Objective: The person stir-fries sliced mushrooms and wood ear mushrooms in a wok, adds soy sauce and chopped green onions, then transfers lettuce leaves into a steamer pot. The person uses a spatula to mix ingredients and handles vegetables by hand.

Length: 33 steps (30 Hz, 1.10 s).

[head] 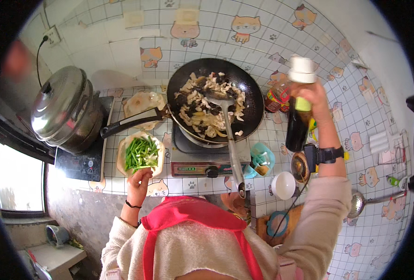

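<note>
My right hand (312, 96) is closed around the upper part of a dark sauce bottle (296, 129) with a white cap. The bottle stands roughly upright, right of the wok. Hand and cap look blurred. My left hand (140, 182) is at the front rim of a bowl (120, 159) of chopped green onions (141, 154); its fingers are curled together and nothing shows between them. A black wok (252, 99) on a gas stove (193, 164) contains sliced pale meat and dark pieces (210, 101). A metal spatula (229, 129) rests in it, its handle hanging over the front.
The wok's handle (133, 122) reaches left towards a lidded steel pot (62, 108) on an induction cooker (84, 161). Rightward are a blue plastic container (263, 157), a white bowl (284, 185), a red-labelled jar (275, 98) and a wooden board (263, 224). A skimmer (357, 204) hangs at the wall.
</note>
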Each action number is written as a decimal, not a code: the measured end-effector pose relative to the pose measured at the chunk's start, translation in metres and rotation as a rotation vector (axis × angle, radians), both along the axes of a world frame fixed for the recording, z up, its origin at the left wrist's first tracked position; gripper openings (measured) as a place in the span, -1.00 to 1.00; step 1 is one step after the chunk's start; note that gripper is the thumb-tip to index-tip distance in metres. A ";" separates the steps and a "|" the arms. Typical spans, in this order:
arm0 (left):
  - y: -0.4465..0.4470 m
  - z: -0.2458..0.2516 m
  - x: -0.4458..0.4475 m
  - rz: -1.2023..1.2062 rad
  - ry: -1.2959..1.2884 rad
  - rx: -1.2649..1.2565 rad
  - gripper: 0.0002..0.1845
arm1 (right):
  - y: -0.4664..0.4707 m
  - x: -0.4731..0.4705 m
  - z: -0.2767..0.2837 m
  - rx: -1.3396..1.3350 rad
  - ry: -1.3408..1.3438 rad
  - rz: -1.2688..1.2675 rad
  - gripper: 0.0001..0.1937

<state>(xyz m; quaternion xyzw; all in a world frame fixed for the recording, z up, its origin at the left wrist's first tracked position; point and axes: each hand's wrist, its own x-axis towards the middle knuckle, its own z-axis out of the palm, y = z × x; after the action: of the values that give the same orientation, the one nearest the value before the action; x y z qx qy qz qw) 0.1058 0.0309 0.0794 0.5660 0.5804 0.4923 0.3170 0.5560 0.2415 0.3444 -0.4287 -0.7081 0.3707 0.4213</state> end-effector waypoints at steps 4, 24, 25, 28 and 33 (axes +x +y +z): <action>-0.009 -0.002 -0.008 0.063 -0.046 -0.045 -0.87 | 0.010 -0.058 -0.016 -0.185 -0.322 0.141 -0.45; -0.018 -0.031 -0.011 0.124 -0.131 -0.100 -0.85 | 0.069 -0.133 -0.029 -0.127 -0.999 0.210 -0.44; -0.018 -0.031 -0.011 0.111 -0.125 -0.105 -0.85 | 0.075 -0.141 -0.034 -0.060 -1.031 0.229 -0.43; -0.019 -0.029 -0.012 0.106 -0.082 -0.106 -0.86 | 0.093 -0.154 -0.043 -0.039 -1.057 0.134 -0.41; -0.030 -0.030 -0.023 0.142 -0.157 -0.122 -0.85 | 0.095 -0.145 -0.032 -0.050 -1.046 0.011 -0.40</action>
<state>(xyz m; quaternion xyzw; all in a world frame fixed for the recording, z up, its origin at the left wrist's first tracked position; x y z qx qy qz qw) 0.0832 0.0010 0.0490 0.4627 0.6213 0.5201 0.3598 0.4108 0.3361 0.3120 -0.5625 -0.8172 0.1259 -0.0009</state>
